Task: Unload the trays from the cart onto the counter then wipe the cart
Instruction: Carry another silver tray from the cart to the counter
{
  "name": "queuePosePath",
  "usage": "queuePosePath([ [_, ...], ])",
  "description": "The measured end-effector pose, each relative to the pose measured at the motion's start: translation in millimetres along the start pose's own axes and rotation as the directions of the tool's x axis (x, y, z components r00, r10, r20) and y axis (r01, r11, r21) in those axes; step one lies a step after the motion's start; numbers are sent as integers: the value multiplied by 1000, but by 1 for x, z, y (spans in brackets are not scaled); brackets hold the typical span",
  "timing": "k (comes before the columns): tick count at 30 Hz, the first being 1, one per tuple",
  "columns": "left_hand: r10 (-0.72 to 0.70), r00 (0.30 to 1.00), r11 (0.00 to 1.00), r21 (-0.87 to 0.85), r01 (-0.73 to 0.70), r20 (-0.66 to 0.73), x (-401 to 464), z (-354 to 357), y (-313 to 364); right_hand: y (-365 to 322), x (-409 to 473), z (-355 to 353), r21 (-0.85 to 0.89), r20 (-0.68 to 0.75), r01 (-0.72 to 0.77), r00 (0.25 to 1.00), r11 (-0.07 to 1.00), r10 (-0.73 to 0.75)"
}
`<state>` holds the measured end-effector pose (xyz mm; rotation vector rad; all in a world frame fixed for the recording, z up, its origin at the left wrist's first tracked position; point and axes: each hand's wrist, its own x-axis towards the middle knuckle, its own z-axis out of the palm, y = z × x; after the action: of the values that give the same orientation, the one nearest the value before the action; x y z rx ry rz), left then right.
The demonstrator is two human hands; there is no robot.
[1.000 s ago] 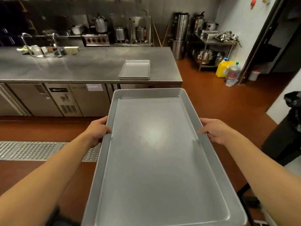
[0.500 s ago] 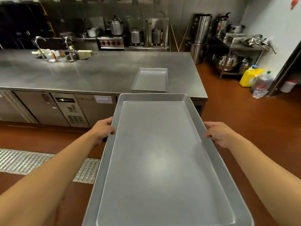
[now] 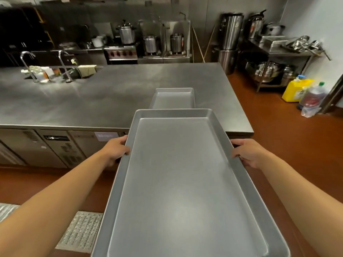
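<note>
A large empty metal tray (image 3: 181,179) is held level in front of me, long side pointing away. My left hand (image 3: 116,149) grips its left rim and my right hand (image 3: 247,152) grips its right rim, fingers under the edges. The tray's far end reaches over the near edge of the steel counter (image 3: 104,97). A second, smaller-looking tray (image 3: 173,98) lies flat on the counter just beyond, partly hidden by the carried tray. The cart is out of view.
Two taps (image 3: 27,65) and a sink with clutter sit at the counter's far left. Pots stand on a stove (image 3: 128,36) behind. A rack with pans (image 3: 284,58), a yellow jug (image 3: 295,89) and bottles stand right on the red floor. A floor grate (image 3: 79,232) lies lower left.
I have moved closer to the counter carrying the tray. Its far end now overlaps the counter edge and hides the near edge of the tray lying there. Both hands keep their grip.
</note>
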<state>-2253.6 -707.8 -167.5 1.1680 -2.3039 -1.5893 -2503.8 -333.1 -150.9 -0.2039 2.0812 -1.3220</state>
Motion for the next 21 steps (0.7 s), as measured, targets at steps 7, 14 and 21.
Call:
queuePosePath([
  [7, 5, 999, 1000, -18, -6, -32, 128, -16, 52, -71, 142, -1, -38, -12, -21, 1000, 999, 21],
  [14, -20, 1000, 997, -69, 19, -14, 256, -30, 87, -126, 268, 16, -76, -52, -14, 999, 997, 10],
  [21, -56, 997, 998, -34, 58, 57, 436, -50, 107, -170, 420, 54, -102, -117, -96, 990, 990, 84],
])
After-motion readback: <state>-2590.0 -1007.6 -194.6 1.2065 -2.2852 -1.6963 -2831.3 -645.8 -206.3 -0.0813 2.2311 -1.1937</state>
